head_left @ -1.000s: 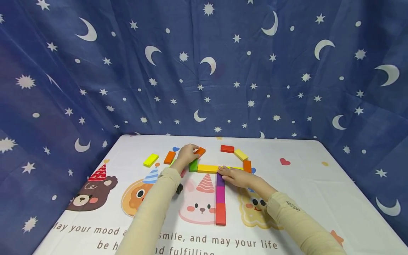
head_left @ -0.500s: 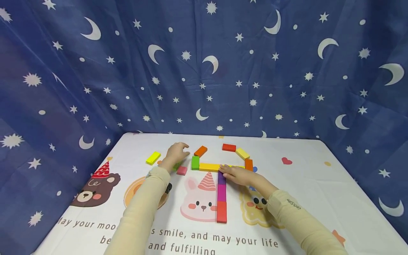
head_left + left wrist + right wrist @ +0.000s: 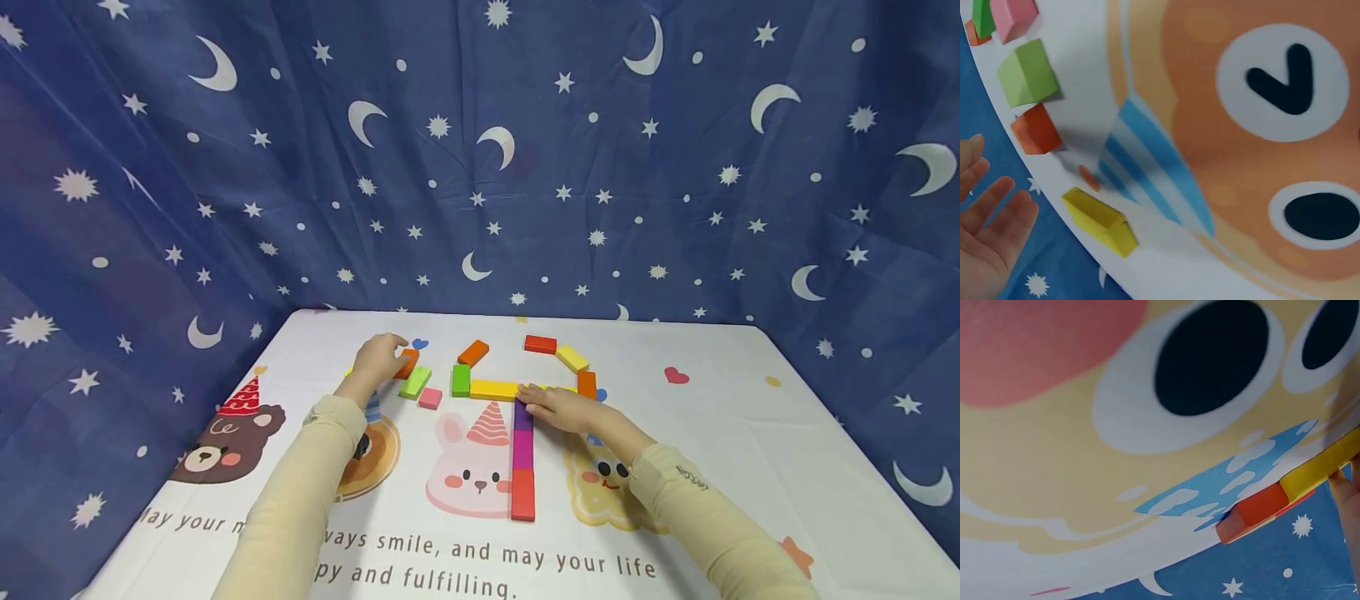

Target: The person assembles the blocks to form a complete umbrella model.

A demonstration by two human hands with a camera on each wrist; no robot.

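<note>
Cream sleeves [image 3: 285,500] on both arms, bare hands over coloured blocks. Left hand [image 3: 378,360] is right up by the loose orange block [image 3: 1036,129]; fingers loosely bent and fairly spread, and the left wrist view shows a gap to the block, so nothing's gripped that I can see. Light green block [image 3: 415,382] and pink block [image 3: 430,398] lie just beside, and the hand mostly hides a loose yellow one from the head camera.

Right hand [image 3: 558,408] lies pretty flat, fingers nearly straight and close together, tips over where the amber block [image 3: 491,390] meets the purple block [image 3: 522,417]. From the right wrist it's touching the long yellow block [image 3: 1322,464], not grasping it. Magenta block [image 3: 522,450] and red block [image 3: 522,495] carry on below the purple.

Writing: the tablecloth [image 3: 750,467] reads "May your m", then "ways smile, and may your life", with "py and fulfilling." underneath; left arm covers the rest. Right cuff has small dark lettering [image 3: 692,477], too tiny for me to read.
</note>
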